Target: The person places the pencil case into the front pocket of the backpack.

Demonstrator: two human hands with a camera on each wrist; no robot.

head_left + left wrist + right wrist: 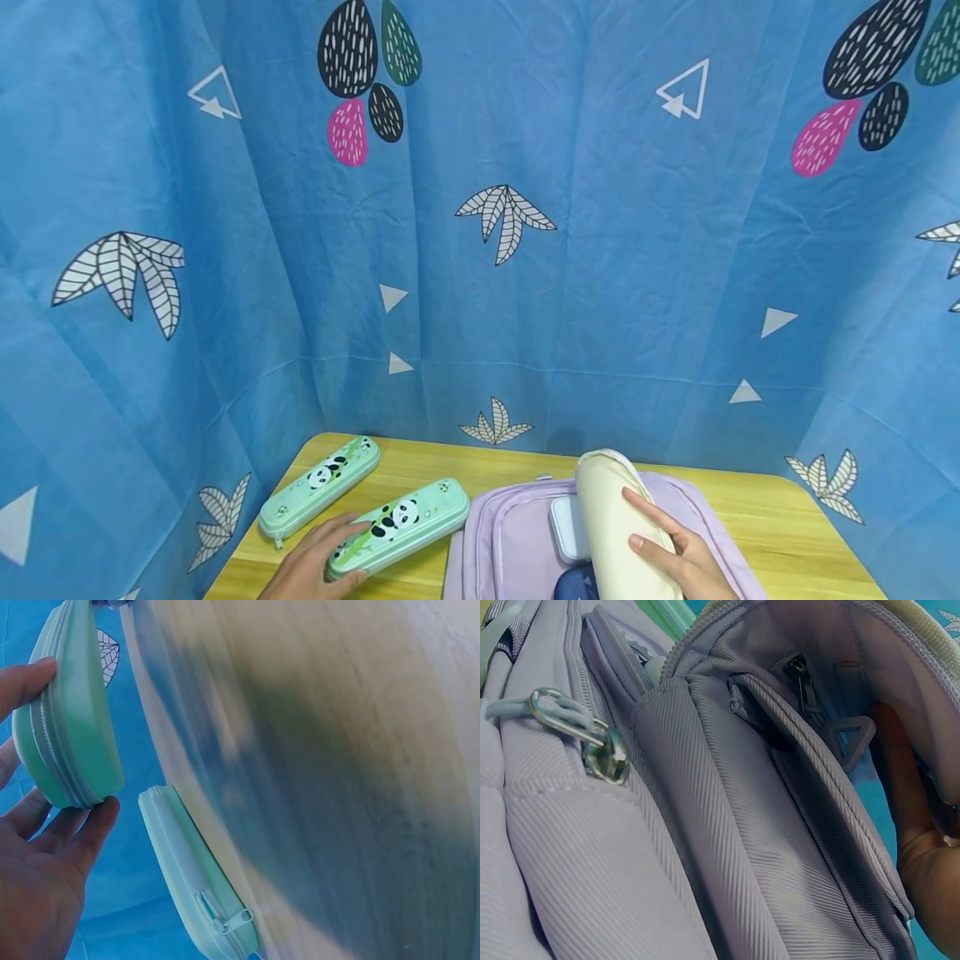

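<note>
My left hand [311,562] grips a mint-green panda pencil case [405,525] by its near end, thumb on one side and fingers on the other. In the left wrist view this case [82,712] has a zipper running round its side. A second panda pencil case [321,487] lies on the table at the far left. My right hand [686,562] holds the cream flap [622,533] of a lilac backpack [480,533]. The right wrist view shows a finger against the flap's lilac lining [855,645], beside an inner slip pocket [832,795].
A light blue, rounded case [570,529] and a dark blue item [576,583] show beside the flap. The yellow wood-grain table [780,533] ends against a blue patterned curtain [487,317]. A metal zipper pull [604,754] hangs on the backpack.
</note>
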